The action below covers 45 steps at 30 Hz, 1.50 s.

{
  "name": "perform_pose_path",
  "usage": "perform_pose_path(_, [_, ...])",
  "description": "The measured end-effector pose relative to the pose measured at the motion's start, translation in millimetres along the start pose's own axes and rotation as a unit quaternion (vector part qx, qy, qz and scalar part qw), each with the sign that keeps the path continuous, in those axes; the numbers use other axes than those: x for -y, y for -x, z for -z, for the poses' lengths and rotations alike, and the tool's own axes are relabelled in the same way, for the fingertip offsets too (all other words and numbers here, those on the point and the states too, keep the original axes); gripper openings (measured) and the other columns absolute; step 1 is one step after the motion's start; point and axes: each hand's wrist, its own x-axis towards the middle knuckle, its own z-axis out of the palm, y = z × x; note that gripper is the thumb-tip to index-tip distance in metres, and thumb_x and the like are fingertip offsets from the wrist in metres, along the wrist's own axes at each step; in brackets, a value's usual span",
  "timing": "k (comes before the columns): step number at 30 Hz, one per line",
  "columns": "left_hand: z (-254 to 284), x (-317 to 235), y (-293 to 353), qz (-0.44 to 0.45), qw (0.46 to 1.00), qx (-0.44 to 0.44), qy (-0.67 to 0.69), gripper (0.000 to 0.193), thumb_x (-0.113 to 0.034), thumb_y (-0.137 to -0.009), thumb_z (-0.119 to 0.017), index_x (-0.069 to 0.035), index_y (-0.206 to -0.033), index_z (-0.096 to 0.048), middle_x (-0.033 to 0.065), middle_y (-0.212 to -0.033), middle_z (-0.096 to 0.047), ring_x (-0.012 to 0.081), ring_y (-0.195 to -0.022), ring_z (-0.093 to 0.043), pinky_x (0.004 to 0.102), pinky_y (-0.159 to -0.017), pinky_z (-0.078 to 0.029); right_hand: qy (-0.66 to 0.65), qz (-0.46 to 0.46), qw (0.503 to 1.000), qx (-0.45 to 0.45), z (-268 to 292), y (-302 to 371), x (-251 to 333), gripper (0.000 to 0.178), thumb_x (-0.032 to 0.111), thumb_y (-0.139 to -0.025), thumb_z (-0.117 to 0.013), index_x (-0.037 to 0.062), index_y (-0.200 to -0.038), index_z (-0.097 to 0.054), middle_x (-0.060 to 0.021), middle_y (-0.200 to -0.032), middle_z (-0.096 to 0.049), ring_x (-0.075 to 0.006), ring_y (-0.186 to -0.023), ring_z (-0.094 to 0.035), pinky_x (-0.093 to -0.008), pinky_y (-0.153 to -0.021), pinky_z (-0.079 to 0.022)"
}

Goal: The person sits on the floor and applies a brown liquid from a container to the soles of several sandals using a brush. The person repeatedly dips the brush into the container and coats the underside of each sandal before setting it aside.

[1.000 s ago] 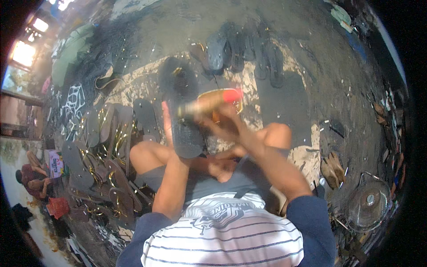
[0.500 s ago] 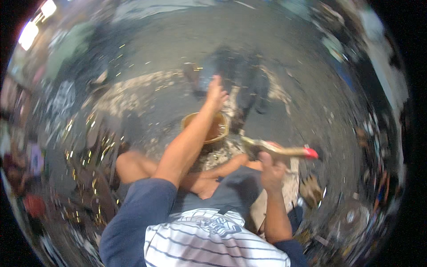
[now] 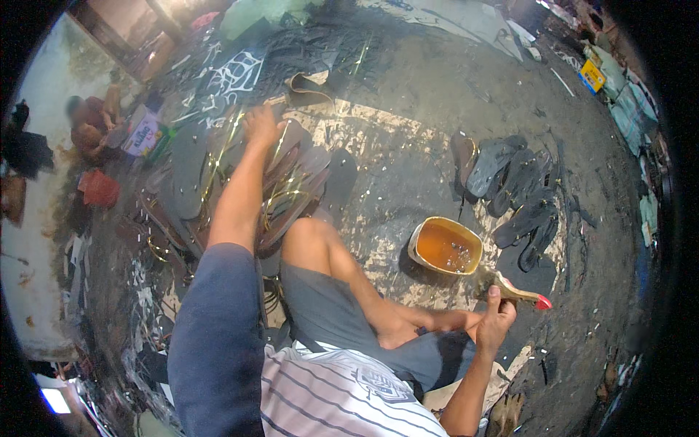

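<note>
Flat, round-ended sandals (image 3: 191, 171) with shiny gold strips lie heaped on the near side of the left hand (image 3: 262, 125), which is at their far edge; whether it grips one I cannot tell; the right hand (image 3: 496, 315) pinches a brush (image 3: 520, 293), thumb on top; just ahead and left of it stands a rounded, thick-rimmed tub (image 3: 413, 253) of glossy amber liquid (image 3: 441, 245); a blotchy tan-and-grey mat (image 3: 382, 251) leaves open room between the hands; black slippers (image 3: 524, 217) lie farther ahead of the right hand; the brush has bristles toward the tub and a curved, wooden-looking handle, red at its tip
</note>
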Motion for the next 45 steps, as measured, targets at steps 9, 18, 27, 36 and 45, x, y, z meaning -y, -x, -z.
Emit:
perform_pose_path(9, [-31,39,-4,-0.123,0.958,-0.026,0.259,0.029,-0.026,-0.094,-0.062,-0.007,-0.114,-0.073,0.0174,-0.107,-0.074,0.0274,-0.096,-0.071,0.0386,-0.086,-0.054,0.066,0.079,0.986,0.129,-60,-39,-4,0.042,0.030,-0.094,-0.070,-0.0048,-0.117,-0.068,-0.0168,-0.107,-0.074,-0.0265,-0.098,-0.069,-0.0377,-0.089,-0.052])
perform_pose_path(18, [157,-39,261,-0.185,0.900,0.181,0.349,0.026,-0.015,-0.090,-0.073,0.000,-0.111,-0.074,0.0141,-0.087,-0.075,0.0205,-0.080,-0.069,0.0343,-0.073,-0.053,0.219,0.229,0.941,0.121,-96,-89,-57,0.019,0.013,-0.092,-0.071,0.0028,-0.107,-0.075,-0.0108,-0.111,-0.073,-0.0238,-0.102,-0.068,-0.0389,-0.085,-0.055])
perform_pose_path(27, [108,-81,310,-0.342,0.917,0.066,0.195,0.094,-0.044,-0.067,-0.087,0.003,-0.141,-0.052,0.0238,-0.145,-0.049,0.0434,-0.132,-0.045,0.0567,-0.109,-0.032,0.436,0.168,0.880,0.086,39,-104,-42,0.032,0.030,-0.091,-0.076,0.0123,-0.117,-0.073,-0.0046,-0.110,-0.071,-0.0231,-0.103,-0.065,-0.0359,-0.091,-0.049])
perform_pose_path(36, [172,-170,320,0.123,0.502,0.272,0.812,0.051,-0.046,-0.093,-0.060,0.000,-0.114,-0.067,0.0112,-0.103,-0.073,0.0241,-0.085,-0.071,0.0406,-0.081,-0.057,-0.250,0.085,0.962,-0.071,0,-26,79,0.030,0.028,-0.099,-0.068,0.0007,-0.113,-0.068,-0.0050,-0.106,-0.070,-0.0121,-0.097,-0.063,-0.0284,-0.084,-0.051])
perform_pose_path(45, [137,-188,353,0.059,0.237,0.368,0.897,0.062,-0.055,-0.096,-0.051,-0.008,-0.137,-0.057,0.0089,-0.130,-0.064,0.0261,-0.117,-0.061,0.0434,-0.105,-0.047,-0.122,0.250,0.959,0.064,-109,6,65,0.027,0.019,-0.097,-0.070,0.0000,-0.116,-0.065,-0.0107,-0.105,-0.071,-0.0203,-0.093,-0.067,-0.0351,-0.083,-0.052])
